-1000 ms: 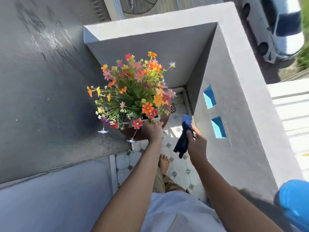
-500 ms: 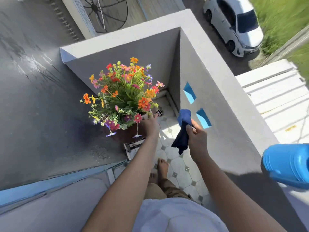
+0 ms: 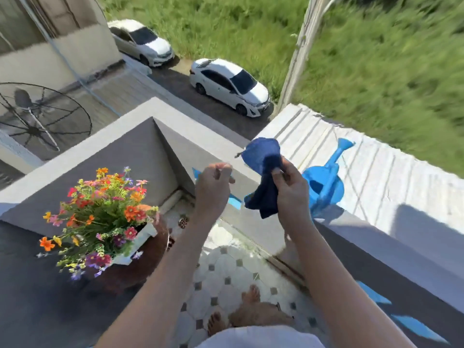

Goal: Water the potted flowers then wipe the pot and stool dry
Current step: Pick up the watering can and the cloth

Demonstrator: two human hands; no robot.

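Right hand [image 3: 288,192] squeezes blue cloth [image 3: 262,177] tight; left hand [image 3: 213,183] just beside cloth, fingers curled, holding nothing (flower pot [image 3: 135,262] sits well below left hand); watering can [image 3: 326,184] behind right hand

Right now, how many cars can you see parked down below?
2. One white car stands on the road just beyond the balcony wall; another car is farther up-left beside the building. Others may be hidden.

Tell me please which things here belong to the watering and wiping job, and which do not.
Belong: potted flowers, brown pot, blue cloth in the right hand, blue watering can.
Do not: two white cars, satellite dish, floor drain.
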